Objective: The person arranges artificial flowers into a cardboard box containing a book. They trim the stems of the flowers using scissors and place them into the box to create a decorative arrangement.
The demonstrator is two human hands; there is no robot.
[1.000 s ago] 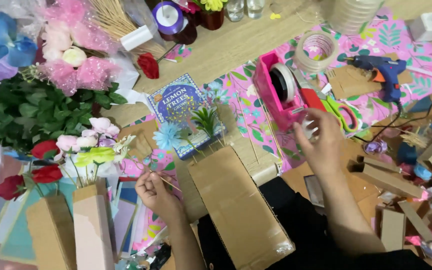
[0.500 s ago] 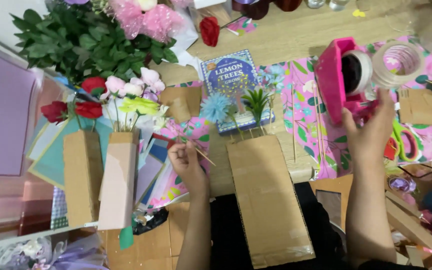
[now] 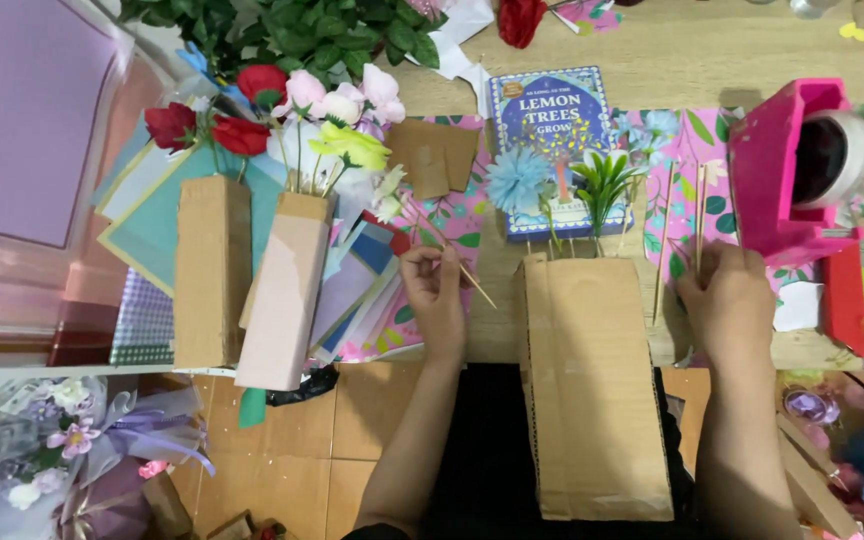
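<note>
Head view: the left hand (image 3: pixel 435 290) has its fingers pinched closed on a thin wooden skewer (image 3: pixel 457 262), held just left of the upright cardboard sleeve (image 3: pixel 592 385) on the counter (image 3: pixel 712 50). The right hand (image 3: pixel 730 300) rests at the sleeve's right, fingers curled around upright skewers (image 3: pixel 699 215), below the pink tape dispenser (image 3: pixel 777 170).

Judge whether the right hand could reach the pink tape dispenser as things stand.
Probably yes. The right hand rests on the table edge by the wooden sticks, and the tape dispenser stands just beyond it, up and to the right, with only bare patterned cloth between them.
</note>
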